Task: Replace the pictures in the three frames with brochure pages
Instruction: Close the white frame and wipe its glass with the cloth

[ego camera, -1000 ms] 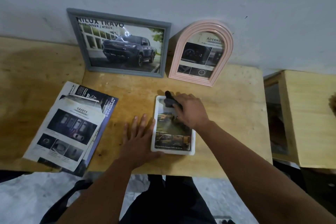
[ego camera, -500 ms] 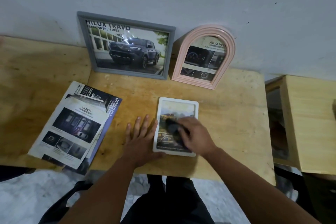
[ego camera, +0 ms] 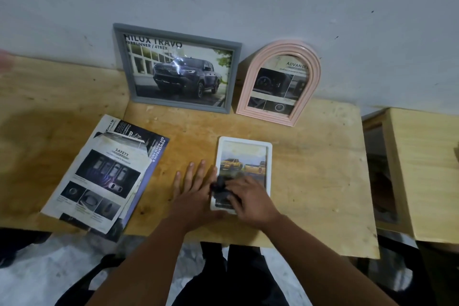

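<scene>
We have the small white frame (ego camera: 244,171) lying flat on the wooden table (ego camera: 310,169), close to its near edge and roughly midway along it, face up with a brochure page of yellow and orange trucks showing inside. Our left hand (ego camera: 196,190) lies flat on the table just beside the frame's left edge, fingers straight and spread, the thumb side touching the frame. Our right hand (ego camera: 250,200) sits over the frame's lower half, fingers curled round a small dark object (ego camera: 219,185) that rests on the picture near the frame's left side; it is too blurred for us to say what it is.

Along the far edge, two frames lean upright against the wall. The grey frame (ego camera: 177,67) holds a page with a dark pickup truck and a printed title. Just right of it stands the pink arched frame (ego camera: 279,83), holding a page of dashboard pictures.

Towards the near left corner lies the stack of loose brochure pages (ego camera: 106,174), the top sheet headed SAFETY, its lower corner hanging over the near edge. Off the right edge stands another wooden piece (ego camera: 422,171).
</scene>
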